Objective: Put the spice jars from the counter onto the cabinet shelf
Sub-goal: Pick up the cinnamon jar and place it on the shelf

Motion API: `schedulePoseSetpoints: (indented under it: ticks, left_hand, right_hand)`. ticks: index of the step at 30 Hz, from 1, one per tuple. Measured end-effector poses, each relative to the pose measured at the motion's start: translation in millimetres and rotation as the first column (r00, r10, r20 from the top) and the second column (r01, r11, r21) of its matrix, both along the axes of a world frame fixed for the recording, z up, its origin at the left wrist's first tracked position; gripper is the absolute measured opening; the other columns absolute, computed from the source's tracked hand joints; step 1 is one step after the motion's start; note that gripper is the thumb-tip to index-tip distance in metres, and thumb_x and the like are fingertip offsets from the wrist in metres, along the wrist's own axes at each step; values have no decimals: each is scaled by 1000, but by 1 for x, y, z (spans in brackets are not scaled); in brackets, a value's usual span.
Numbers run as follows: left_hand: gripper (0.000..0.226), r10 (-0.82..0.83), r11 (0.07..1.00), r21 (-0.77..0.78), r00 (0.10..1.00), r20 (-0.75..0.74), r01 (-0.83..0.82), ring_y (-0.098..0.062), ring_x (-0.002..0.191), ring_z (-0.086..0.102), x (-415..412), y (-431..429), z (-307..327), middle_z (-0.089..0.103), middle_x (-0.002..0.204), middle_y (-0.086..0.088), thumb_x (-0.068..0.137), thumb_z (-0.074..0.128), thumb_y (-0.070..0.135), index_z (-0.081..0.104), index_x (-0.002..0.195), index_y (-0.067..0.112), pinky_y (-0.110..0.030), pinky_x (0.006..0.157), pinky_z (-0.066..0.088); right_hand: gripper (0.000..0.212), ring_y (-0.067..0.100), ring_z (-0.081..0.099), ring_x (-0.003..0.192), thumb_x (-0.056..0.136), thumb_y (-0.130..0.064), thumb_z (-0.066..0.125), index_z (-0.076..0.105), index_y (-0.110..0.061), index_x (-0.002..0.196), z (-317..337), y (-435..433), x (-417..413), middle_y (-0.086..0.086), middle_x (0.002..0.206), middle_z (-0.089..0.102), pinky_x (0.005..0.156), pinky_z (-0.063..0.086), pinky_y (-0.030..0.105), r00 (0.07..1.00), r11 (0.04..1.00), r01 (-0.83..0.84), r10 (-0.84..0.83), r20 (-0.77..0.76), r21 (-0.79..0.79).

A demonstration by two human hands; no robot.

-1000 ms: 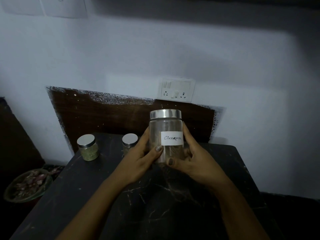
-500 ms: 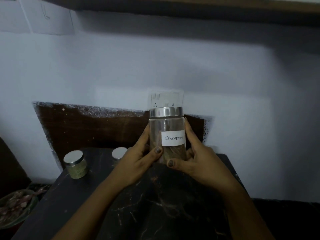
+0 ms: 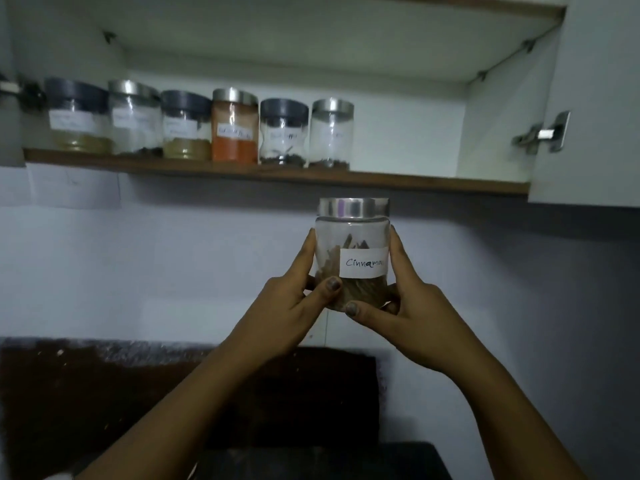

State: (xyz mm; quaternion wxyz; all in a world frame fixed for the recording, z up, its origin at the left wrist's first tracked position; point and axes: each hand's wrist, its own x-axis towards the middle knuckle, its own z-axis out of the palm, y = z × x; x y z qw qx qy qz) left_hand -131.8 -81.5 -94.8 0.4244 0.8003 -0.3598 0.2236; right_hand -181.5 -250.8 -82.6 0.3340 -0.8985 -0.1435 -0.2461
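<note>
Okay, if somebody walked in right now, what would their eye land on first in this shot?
First, the glass jar labelled Cinnamon, held upright in mid-frame by the left hand and right hand, just below the cabinet shelf. Next, the row of six jars on that shelf's left part, where the orange-red spice jar stands out.
</note>
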Motion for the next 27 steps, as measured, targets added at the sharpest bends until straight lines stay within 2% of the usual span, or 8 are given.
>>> schedulePoseSetpoints:
  ticks: [3,7,9,12,15,22,25,27]
  left_hand:
    - [76,11,1000,-11,996,88,-10,-11,101,61,15,-22,32,63,124,-1,78,28,58,1,147,40,-21,83,45]
    - [70,-4,999,-39,978,211,12,1,93,58,42,-52,73,61,114,10,83,32,56,7,147,39,-7,78,42]
    - [61,3,997,-73,970,242,15,-1,101,56,55,-67,91,57,118,13,90,38,47,16,146,35,-6,80,41]
    - [49,24,995,-101,955,294,6,-11,110,56,81,-87,112,59,123,5,97,43,32,29,144,26,-26,92,47]
    - [50,65,992,-119,945,320,-28,-11,105,59,100,-105,129,63,118,2,96,42,33,29,144,24,-36,89,52]
    - [50,176,979,-161,919,353,-126,-10,103,57,141,-129,149,61,120,3,98,39,27,24,145,22,-24,83,48]
    - [40,202,977,-145,908,366,-159,-11,99,57,152,-131,147,60,115,2,97,40,26,35,137,21,-23,81,48]
    - [32,263,962,-177,879,399,-208,-8,95,53,160,-133,143,55,112,1,97,40,27,43,129,21,-11,72,40]
  right_hand:
    - [103,11,61,103,73,-61,56,-19,-48,142,23,-18,17,-6,140,51,79,44,14,996,999,38,-39,79,10]
    - [106,13,63,104,68,-66,55,-16,-47,144,55,-43,42,-7,136,54,85,51,25,977,996,56,-68,203,63]
    - [105,11,62,103,71,-64,59,-13,-47,145,72,-54,57,-10,136,53,86,52,29,963,994,63,-82,257,85]
    - [101,3,60,94,76,-56,65,-10,-50,144,90,-70,80,-15,133,54,83,52,27,940,991,71,-103,326,111]
    - [102,6,60,108,78,-51,67,-10,-50,144,104,-83,106,-25,133,48,84,48,22,921,991,46,-90,380,123]
    - [99,5,54,113,77,-43,71,1,-42,147,127,-98,160,-15,137,49,88,47,20,884,994,28,-73,463,104]
    - [94,4,55,100,77,-44,71,6,-42,145,126,-99,171,-14,125,54,75,46,13,911,989,28,-85,402,147]
    - [94,11,59,101,77,-49,69,5,-41,146,122,-99,179,-11,123,58,78,50,21,914,987,72,-122,388,142]
